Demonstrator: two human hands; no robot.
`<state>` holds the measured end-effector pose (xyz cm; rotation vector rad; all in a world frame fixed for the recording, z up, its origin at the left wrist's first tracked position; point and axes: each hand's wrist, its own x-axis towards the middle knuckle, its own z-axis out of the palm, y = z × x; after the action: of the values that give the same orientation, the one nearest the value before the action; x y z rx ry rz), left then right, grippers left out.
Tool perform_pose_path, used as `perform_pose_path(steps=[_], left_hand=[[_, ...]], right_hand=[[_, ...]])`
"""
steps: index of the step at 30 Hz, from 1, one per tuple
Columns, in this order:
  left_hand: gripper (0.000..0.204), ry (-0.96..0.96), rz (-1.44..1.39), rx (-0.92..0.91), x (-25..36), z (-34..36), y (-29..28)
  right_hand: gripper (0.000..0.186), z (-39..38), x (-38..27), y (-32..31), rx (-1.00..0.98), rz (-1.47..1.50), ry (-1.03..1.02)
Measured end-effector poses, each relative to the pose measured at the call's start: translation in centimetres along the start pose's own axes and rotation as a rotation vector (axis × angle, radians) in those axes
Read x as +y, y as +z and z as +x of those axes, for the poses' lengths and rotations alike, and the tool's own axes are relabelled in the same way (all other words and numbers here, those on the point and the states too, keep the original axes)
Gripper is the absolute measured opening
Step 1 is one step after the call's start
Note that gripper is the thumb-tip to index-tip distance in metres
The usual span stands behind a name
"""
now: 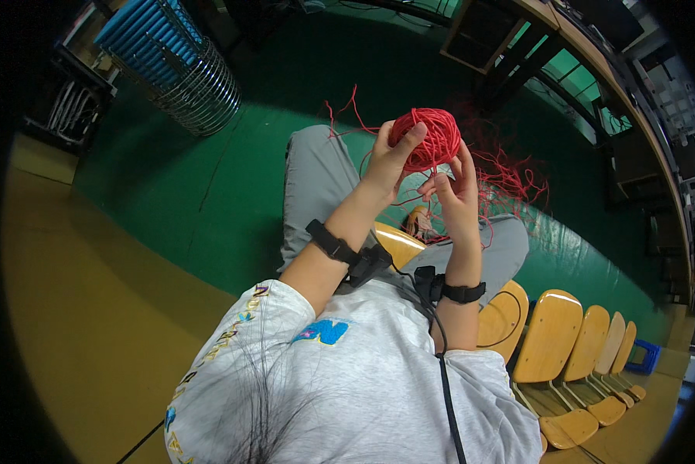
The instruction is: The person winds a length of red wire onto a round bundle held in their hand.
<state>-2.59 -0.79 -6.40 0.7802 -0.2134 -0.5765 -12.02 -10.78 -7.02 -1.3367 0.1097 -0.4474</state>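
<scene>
A ball of red string (434, 141) is held up in front of me, above my knees. My left hand (390, 161) is wrapped round its left side, the thumb pressed across the windings. Under the ball's lower right, my right hand (459, 192) has its fingers bent, with the thumb near a strand that runs down from the ball; one finger reaches up along the ball's right side. Loose red string (510, 182) spreads in a tangle beyond my right knee, and a few loose ends stick out left of the ball.
I sit with grey-trousered legs (316, 178) apart over a green floor (208, 209). Wooden chairs (548, 325) line up at my right. A stack of blue-topped metal stools (173, 69) stands far left. A long desk (633, 100) curves along the right. A black cable (446, 387) runs down my front.
</scene>
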Motion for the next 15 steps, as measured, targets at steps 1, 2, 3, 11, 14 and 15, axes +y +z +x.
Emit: perform_pose_path(steps=[1,2,3,11,14,15], left_hand=[[0.063,-0.048,0.037,-0.016,0.4,-0.1,0.1],[0.064,-0.096,0.074,-0.031,0.8,-0.2,0.1],[0.064,-0.095,0.074,-0.031,1.0,-0.2,0.0],[0.051,-0.307,0.181,-0.171,2.0,0.2,-0.3],[0.047,-0.358,0.172,-0.163,2.1,-0.1,-0.2],[0.046,-0.377,0.138,-0.136,2.1,0.0,-0.1]], right_hand=[[0.068,0.0,-0.2,0.1,-0.007,-0.007,-0.01],[0.07,-0.1,-0.3,0.1,-0.015,-0.013,-0.02],[0.07,-0.1,-0.5,0.1,-0.016,-0.013,-0.021],[0.107,-0.2,-0.4,0.2,-0.065,-0.212,-0.189],[0.11,-0.9,-0.6,1.4,-0.043,-0.161,-0.152],[0.11,-0.8,-0.4,1.7,0.005,-0.071,-0.171]])
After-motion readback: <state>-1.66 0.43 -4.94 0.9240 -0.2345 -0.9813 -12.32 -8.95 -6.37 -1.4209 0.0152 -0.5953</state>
